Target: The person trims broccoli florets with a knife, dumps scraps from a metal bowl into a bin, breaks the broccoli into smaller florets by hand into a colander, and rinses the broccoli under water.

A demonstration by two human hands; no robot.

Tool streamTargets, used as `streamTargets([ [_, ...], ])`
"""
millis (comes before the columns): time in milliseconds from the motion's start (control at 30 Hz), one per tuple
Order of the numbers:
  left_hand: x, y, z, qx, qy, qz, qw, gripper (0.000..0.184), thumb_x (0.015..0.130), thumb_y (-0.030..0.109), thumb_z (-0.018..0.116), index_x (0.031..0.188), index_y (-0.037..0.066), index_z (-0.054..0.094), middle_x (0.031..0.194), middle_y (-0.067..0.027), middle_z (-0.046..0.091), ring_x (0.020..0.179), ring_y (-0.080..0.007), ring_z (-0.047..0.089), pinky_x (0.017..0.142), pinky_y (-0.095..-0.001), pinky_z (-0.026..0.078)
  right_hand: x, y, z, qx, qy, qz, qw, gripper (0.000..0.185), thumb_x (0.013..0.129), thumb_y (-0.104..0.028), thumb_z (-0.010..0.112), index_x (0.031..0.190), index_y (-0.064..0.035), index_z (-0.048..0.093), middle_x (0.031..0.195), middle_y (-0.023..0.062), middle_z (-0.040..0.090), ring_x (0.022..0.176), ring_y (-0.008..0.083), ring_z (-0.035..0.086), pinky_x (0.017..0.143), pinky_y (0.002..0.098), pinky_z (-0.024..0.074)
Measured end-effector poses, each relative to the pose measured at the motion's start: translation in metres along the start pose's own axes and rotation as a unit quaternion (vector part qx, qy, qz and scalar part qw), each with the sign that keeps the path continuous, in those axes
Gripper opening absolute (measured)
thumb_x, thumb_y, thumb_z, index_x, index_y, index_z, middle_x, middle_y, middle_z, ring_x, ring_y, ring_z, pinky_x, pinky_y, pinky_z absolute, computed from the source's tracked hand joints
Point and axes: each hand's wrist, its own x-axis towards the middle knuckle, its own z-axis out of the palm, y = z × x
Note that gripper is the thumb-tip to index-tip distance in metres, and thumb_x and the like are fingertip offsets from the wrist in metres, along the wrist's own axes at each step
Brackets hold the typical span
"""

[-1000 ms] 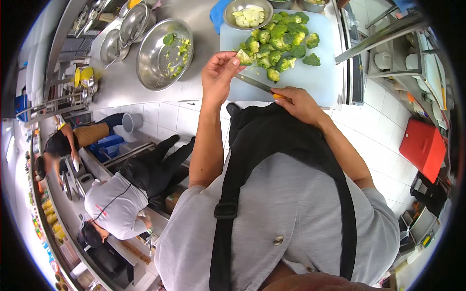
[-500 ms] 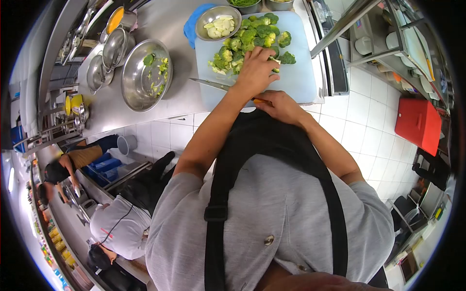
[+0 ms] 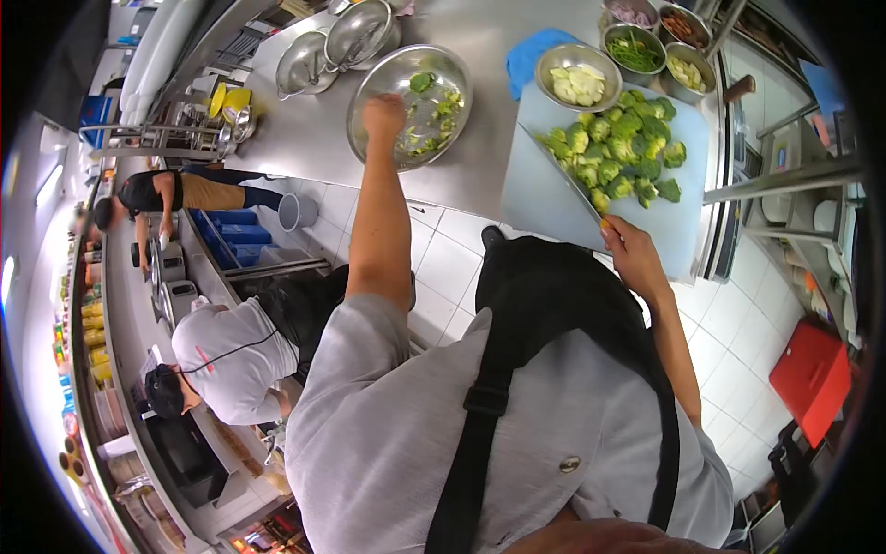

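My left hand [image 3: 383, 115] is over the left side of a large steel bowl [image 3: 358, 138], its fingers curled closed; whatever it may hold is hidden. Green scraps [image 3: 445, 111] and a leafy piece lie in that bowl. With my right hand [image 3: 629, 251] I grip a kitchen knife [image 3: 565, 175] by its orange-yellow handle. Its blade slants across the pale cutting board [image 3: 544, 208], along the near left edge of a pile of cut broccoli [image 3: 623, 143]. Above the broccoli sits a small steel bowl [image 3: 544, 69] of pale sliced pieces.
Steel bowls of chopped greens [image 3: 634, 51] and other ingredients stand behind the board. A blue cloth [image 3: 535, 57] lies beside it. Strainers [image 3: 309, 66] are at the counter's back left. Two people work at the left, one in a grey shirt [image 3: 235, 355]. A red box [image 3: 812, 379] is at the right.
My left hand has left the broccoli and moved left to the large bowl. The knife has swung up over the board's left part in my right hand. The view has shifted left.
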Motion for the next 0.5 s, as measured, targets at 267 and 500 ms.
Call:
streamTargets([
  [267,-0.001,0.030,0.048,-0.010,0.061,-0.025,0.998,0.033,0.084,0.032,0.079,0.110,0.012,0.079,0.099,-0.0198,0.078,0.096,-0.0390,0.075,0.094,-0.0479,0.057,0.002,-0.002,0.010,-0.013,0.010,0.023,1.000,0.033,0.107,-0.022,0.057,0.125,0.0042,0.065,0.097,0.0271,0.071,0.091,0.0436,0.069,0.083,0.0451,0.0524],
  [500,0.022,0.036,0.045,-0.129,-0.049,0.015,0.990,0.046,0.085,0.028,0.085,0.125,0.009,0.073,0.100,-0.0162,0.078,0.089,-0.0309,0.075,0.086,-0.0402,0.058,-0.001,-0.002,0.016,-0.033,0.020,0.005,0.999,0.031,0.107,-0.021,0.057,0.128,0.0006,0.064,0.102,0.0277,0.070,0.095,0.0468,0.067,0.084,0.0477,0.0516],
])
